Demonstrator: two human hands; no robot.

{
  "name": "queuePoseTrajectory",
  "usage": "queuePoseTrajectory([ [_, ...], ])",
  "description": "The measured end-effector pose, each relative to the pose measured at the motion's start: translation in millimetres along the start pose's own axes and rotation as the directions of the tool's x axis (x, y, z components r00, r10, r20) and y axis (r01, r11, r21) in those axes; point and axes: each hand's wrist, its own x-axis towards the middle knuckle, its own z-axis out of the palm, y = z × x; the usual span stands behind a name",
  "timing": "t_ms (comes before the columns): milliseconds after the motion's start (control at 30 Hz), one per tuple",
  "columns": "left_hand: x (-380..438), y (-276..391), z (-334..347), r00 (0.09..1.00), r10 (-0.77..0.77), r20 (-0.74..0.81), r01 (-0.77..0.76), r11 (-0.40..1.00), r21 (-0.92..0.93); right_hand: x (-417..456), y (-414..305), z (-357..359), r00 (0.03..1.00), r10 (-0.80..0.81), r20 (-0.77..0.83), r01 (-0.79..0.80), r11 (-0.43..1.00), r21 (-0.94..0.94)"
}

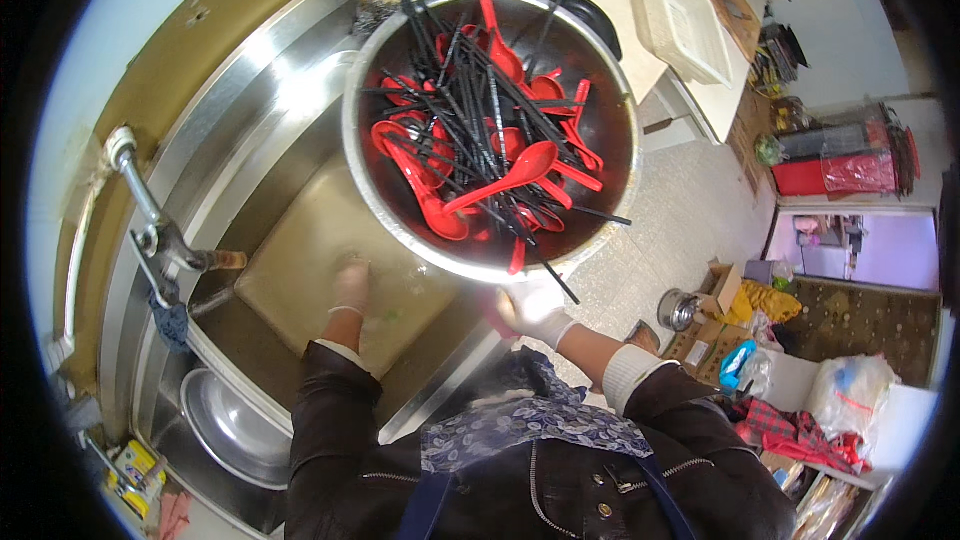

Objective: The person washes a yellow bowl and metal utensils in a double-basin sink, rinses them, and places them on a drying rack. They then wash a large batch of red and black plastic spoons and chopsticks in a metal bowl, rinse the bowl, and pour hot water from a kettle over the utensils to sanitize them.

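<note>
My left hand point(351, 286), in a pale thin glove, reaches into cloudy water in the steel sink basin point(427, 337). Its fingers are under the surface, so what they hold is hidden. A large round metal bowl point(356, 165) rests over the sink's right side, filled with black chopsticks point(476, 101) and red soup spoons point(517, 172). Just below the bowl's near rim is my gloved right hand point(536, 311), bright with glare. Beside its fingers shows a pinkish-red thing point(501, 315), perhaps a cloth; whether it is gripped is unclear.
A faucet point(187, 259) with a blue cloth point(171, 326) juts over the sink from the left. The neighbouring basin holds a shallow metal bowl point(238, 427). A cream plastic basket point(684, 22) stands on the counter beyond. Cardboard boxes point(701, 345) lie on the floor at right.
</note>
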Motion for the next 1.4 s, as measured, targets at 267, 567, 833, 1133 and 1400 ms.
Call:
queuePoseTrajectory([
  [267,23.0,-30.7,39.3,0.996,-0.093,-0.015,0.094,0.994,0.047,1.7,10.6,14.8,1.000,-0.029,-0.002,0.029,0.999,0.018],
  [567,-12.3,-12.4,9.7,0.971,0.160,-0.176,-0.155,0.987,0.040,3.9,-0.2,3.7,0.985,-0.127,-0.117,0.124,0.992,-0.032],
  [833,-29.1,5.4,-21.9,0.961,0.147,-0.235,-0.129,0.988,0.087,-3.1,3.9,5.8,0.988,-0.090,-0.125,0.091,0.996,-0.001],
  [1133,-37.2,2.5,10.3,0.994,0.059,-0.093,-0.055,0.998,0.040,0.4,-2.9,-3.1,0.981,-0.123,-0.151,0.115,0.991,-0.061],
  [1400,-52.7,33.2,-37.6,0.985,0.073,-0.154,-0.124,0.926,-0.356,-1.4,-0.7,3.8,0.973,-0.105,-0.204,0.104,0.994,-0.012],
])
